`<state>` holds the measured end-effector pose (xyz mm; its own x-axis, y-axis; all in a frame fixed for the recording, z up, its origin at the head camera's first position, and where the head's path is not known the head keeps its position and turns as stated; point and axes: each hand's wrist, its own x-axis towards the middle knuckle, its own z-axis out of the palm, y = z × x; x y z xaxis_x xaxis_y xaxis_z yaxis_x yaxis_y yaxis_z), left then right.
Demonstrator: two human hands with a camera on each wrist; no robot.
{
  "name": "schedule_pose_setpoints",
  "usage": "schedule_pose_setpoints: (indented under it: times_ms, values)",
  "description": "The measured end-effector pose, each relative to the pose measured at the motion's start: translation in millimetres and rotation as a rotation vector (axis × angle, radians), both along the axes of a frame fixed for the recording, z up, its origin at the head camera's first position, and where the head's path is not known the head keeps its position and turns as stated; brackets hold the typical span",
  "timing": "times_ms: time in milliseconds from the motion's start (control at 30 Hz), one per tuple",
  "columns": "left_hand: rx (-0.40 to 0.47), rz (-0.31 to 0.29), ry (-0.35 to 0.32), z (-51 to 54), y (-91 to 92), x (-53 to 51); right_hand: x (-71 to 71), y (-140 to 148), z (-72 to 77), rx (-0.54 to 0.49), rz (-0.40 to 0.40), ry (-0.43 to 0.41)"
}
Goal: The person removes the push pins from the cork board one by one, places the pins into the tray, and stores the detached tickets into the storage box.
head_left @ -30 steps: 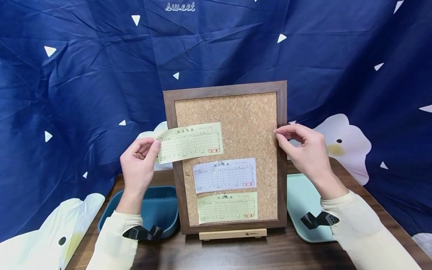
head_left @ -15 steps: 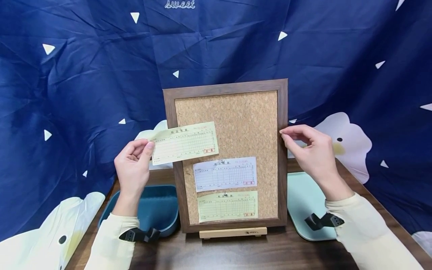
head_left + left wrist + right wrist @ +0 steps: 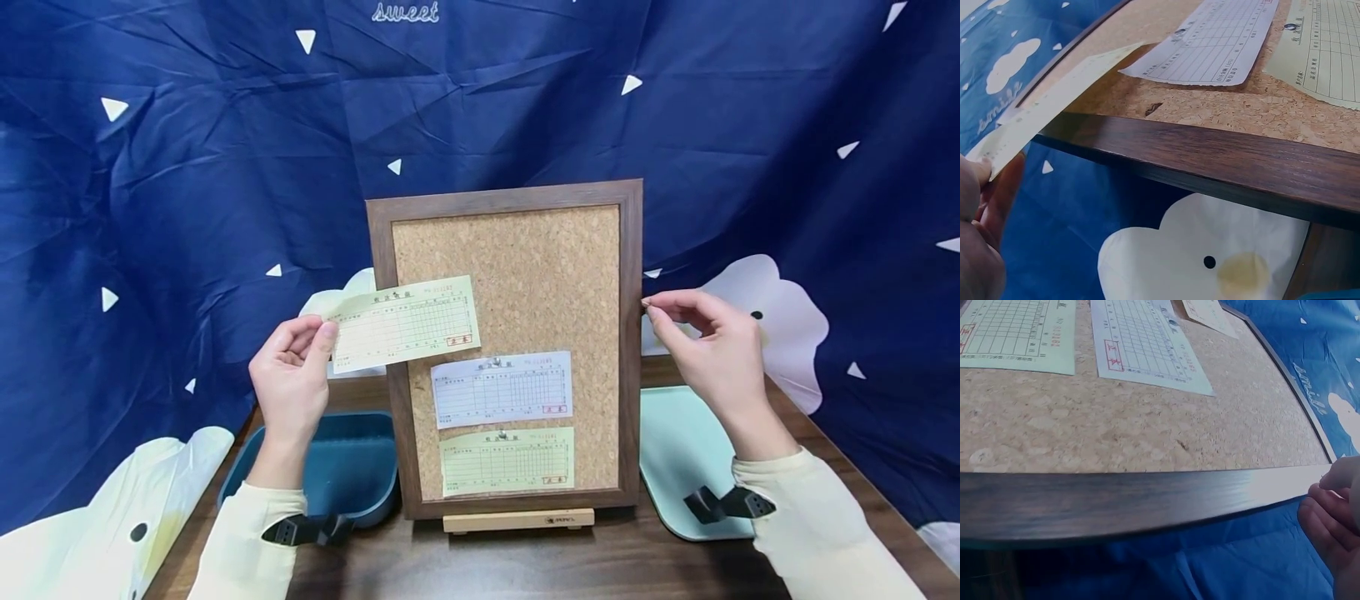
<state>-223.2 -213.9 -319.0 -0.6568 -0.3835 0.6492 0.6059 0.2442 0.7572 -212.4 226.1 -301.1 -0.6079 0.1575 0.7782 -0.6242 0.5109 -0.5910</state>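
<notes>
- Thumb and fingers of the left hand (image 3: 292, 375) pinch one yellow-green slip (image 3: 412, 325) by its left end; the gap between them is closed to the paper's thickness.
- Right hand (image 3: 712, 358), at 3 o'clock from the board's centre: thumb and forefinger tips meet on one tiny item (image 3: 646, 302), too small to name, just beside the frame.
- Slips number three, two yellow-green and one lilac. The held one is tilted at 9 to 10 o'clock, in the way of part of the left frame; whether it touches the cork, I cannot tell.
- At 6 o'clock, one above the other on the cork, are the lilac slip (image 3: 502, 392) and the lower slip (image 3: 510, 467), each with one pin at its top edge.
- One cork board (image 3: 540, 267) stands behind one pale wooden ledge (image 3: 465, 522).
- Trays, two: a blue tray (image 3: 352, 471) at 8 o'clock, partly blocked by the left forearm and board; a mint tray (image 3: 678, 450) at 4, partly blocked by the right forearm.
- Black wrist devices, two, one per sleeve.
- Patterned blue cloth (image 3: 480, 108) behind, from 9 through 12 to 3.
</notes>
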Motion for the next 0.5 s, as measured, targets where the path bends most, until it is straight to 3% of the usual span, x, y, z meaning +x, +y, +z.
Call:
schedule_pose_setpoints:
  times_ms: [267, 500]
  values:
    - [0.022, 0.031, -0.004, -2.5, -3.8, 2.1, 1.9, 9.9, -7.9, 0.019, -0.037, -0.023]
    - [0.068, 0.027, 0.024, -3.2, -8.4, 4.0, 1.3, 14.7, -13.9, 0.018, 0.003, -0.013]
